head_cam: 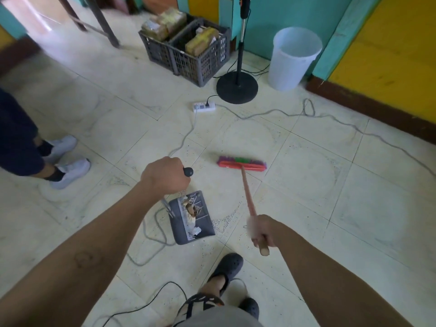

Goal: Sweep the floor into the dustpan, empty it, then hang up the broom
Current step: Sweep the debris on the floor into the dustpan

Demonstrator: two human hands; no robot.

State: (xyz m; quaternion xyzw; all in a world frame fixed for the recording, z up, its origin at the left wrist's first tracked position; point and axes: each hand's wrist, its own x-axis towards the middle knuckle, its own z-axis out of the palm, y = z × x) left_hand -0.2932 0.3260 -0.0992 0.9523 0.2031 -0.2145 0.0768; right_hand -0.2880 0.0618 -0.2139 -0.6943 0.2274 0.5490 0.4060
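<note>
My left hand grips the black top of the long dustpan handle. Below it the grey dustpan stands on the tiled floor with scraps of paper and sticks inside. A thin line of fine grit lies just right of the pan's lip. My right hand grips the red broom stick near its end. The red broom head, with purple and green bristles, rests on the floor beyond the pan, off to the right.
A white bin stands by the teal and yellow wall. A black stand base, a grey crate of parcels, a power strip and grey cables lie ahead. Another person's white shoes are at left. My dark clogs are below.
</note>
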